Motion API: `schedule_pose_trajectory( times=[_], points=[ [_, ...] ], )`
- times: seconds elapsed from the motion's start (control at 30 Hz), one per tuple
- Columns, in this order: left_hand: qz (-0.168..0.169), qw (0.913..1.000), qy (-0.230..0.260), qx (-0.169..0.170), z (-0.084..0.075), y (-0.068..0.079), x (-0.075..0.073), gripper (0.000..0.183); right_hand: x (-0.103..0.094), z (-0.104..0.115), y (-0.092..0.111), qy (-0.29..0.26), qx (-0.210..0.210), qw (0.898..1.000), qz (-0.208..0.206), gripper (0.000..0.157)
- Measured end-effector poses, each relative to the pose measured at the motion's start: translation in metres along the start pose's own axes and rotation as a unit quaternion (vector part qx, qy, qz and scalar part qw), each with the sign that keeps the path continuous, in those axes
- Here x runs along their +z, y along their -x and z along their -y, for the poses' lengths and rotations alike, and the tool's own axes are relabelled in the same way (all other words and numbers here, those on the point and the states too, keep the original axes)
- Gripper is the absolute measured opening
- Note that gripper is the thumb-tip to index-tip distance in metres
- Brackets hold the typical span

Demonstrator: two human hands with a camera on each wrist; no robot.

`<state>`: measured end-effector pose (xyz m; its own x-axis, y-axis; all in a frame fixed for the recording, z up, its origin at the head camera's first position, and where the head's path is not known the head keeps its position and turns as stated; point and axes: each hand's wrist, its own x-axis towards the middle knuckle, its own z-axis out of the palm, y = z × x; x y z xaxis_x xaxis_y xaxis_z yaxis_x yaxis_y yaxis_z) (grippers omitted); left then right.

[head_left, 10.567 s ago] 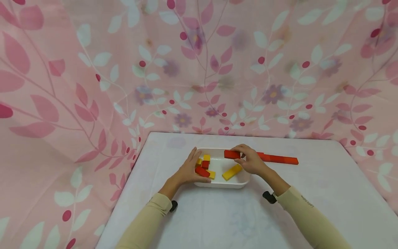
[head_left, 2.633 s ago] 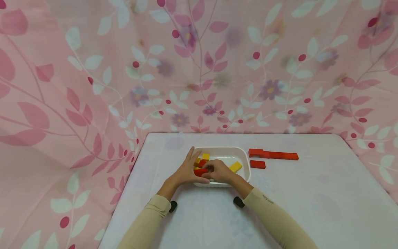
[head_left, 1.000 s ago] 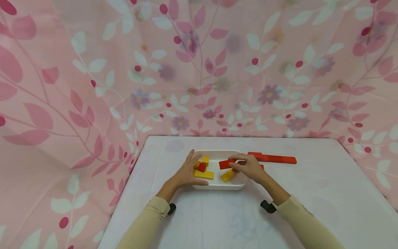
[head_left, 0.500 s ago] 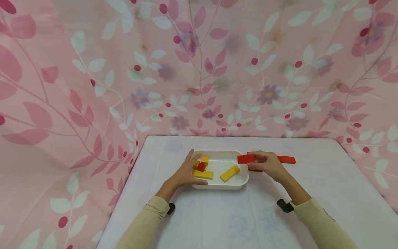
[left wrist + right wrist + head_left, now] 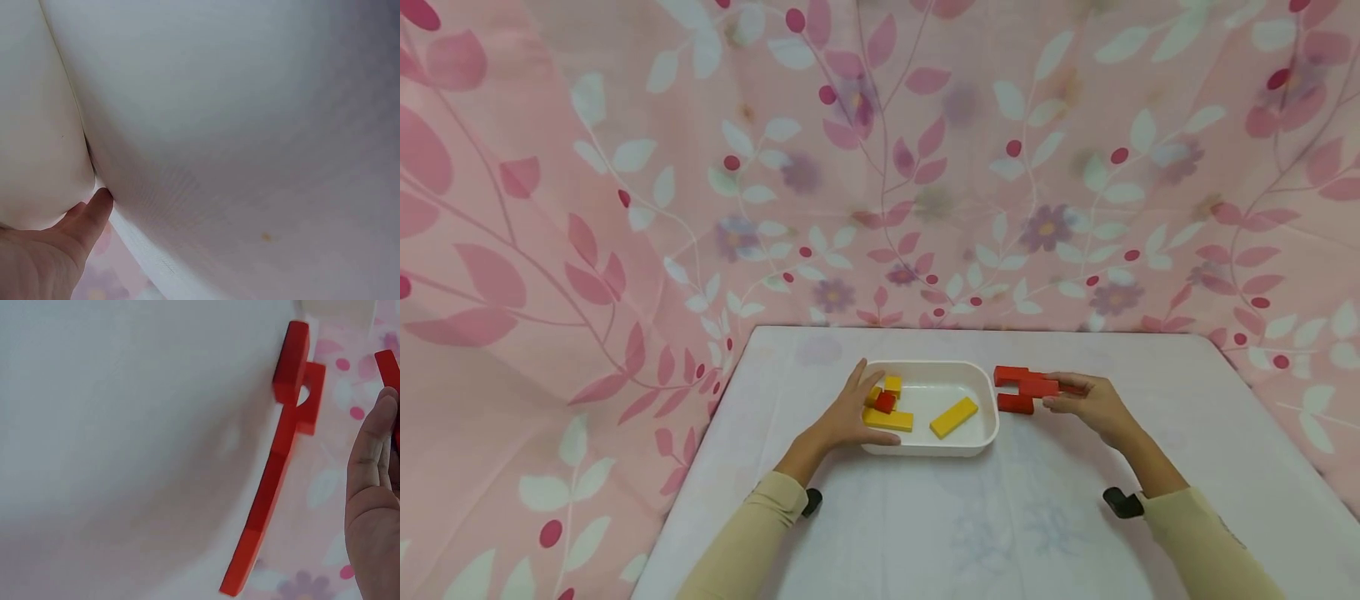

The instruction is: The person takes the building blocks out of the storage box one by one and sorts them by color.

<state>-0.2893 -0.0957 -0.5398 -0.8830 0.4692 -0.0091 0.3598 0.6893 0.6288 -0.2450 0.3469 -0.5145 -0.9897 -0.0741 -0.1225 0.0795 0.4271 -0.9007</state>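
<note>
and right of the white tray [image 5: 925,451], the right hand [image 5: 1096,404] pinches a red block [image 5: 1037,389] by its end, sensible for something likely light and stiff; left hand [image 5: 844,417] spread wide at the tray's left end.

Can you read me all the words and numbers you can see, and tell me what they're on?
No words or numbers can be read.
Beige fabric right sleeve: small dark marks, maybe letters, too blurred to read.
Red rectangular block in the right hand: none seen.
White rectangular tray: none seen.
Pink floral cloth: only plant patterns seen.
</note>
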Motion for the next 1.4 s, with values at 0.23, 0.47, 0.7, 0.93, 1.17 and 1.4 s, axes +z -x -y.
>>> schedule_pose_trajectory(
  times=[0.23, 0.47, 0.7, 0.93, 1.17, 1.4],
  points=[
    [0.001, 1.0, 0.001, -0.004, -0.001, 0.001, -0.001, 0.117, -0.015, -0.015, 0.0, 0.018, 0.009, 1.0, 0.003, 0.068],
    [-0.001, 1.0, 0.0, -0.007, -0.002, 0.001, -0.002, 0.116, -0.021, -0.031, -0.002, 0.052, 0.031, 0.998, 0.001, 0.068],
    [0.004, 0.9999, 0.002, -0.013, -0.002, 0.002, 0.001, 0.116, -0.019, -0.043, -0.005, 0.086, 0.031, 0.996, 0.018, 0.064],
    [0.003, 0.9999, -0.003, -0.01, -0.001, 0.002, 0.002, 0.115, -0.015, -0.049, -0.007, 0.129, 0.011, 0.991, 0.02, 0.057],
    [0.006, 0.9999, -0.006, -0.011, -0.002, 0.003, 0.001, 0.116, -0.012, -0.048, -0.007, 0.231, -0.039, 0.972, 0.007, 0.046],
    [0.002, 0.9999, -0.003, -0.01, -0.002, 0.001, 0.0, 0.116, -0.01, -0.042, -0.012, 0.253, -0.07, 0.965, 0.01, 0.038]
  ],
)
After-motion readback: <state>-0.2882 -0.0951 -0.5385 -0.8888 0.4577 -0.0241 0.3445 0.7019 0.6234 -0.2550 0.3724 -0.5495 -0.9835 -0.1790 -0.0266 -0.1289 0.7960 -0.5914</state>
